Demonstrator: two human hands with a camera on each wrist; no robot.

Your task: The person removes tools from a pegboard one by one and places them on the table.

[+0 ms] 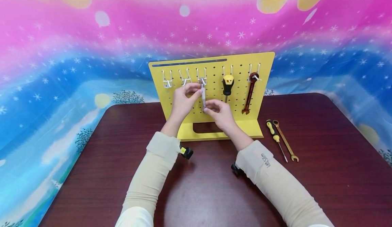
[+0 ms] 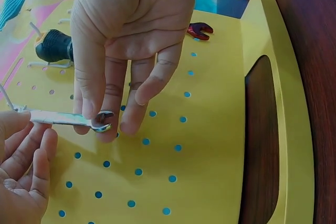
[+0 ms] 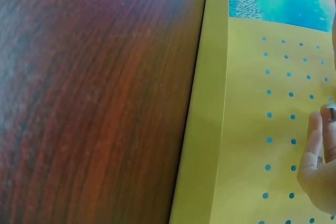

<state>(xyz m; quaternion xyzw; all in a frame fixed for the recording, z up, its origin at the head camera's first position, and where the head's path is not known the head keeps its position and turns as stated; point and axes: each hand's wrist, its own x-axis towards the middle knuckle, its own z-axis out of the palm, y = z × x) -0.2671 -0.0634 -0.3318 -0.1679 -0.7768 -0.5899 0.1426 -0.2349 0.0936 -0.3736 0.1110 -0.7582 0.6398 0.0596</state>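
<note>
A silver wrench (image 1: 203, 97) stands nearly upright in front of the yellow pegboard (image 1: 237, 113), its upper end at a white hook (image 1: 201, 80). My left hand (image 1: 184, 99) pinches the wrench's upper part between thumb and fingers. Lower down, my right hand (image 1: 221, 113) holds the bottom end with thumb and fingertips. The left wrist view shows that end as an open-ended head (image 2: 103, 121) lying between right thumb and fingers. In the right wrist view, only part of my right hand (image 3: 317, 174) appears at the edge, beside the wrench's tip (image 3: 332, 110).
On the board hang a black-and-yellow screwdriver (image 1: 227, 85) and a reddish wrench (image 1: 251, 92). Two more hooks (image 1: 167, 83) sit to the left. Right of the board's base, another screwdriver (image 1: 275, 136) and a gold-coloured wrench (image 1: 286, 141) lie on the dark wooden table (image 1: 202, 186).
</note>
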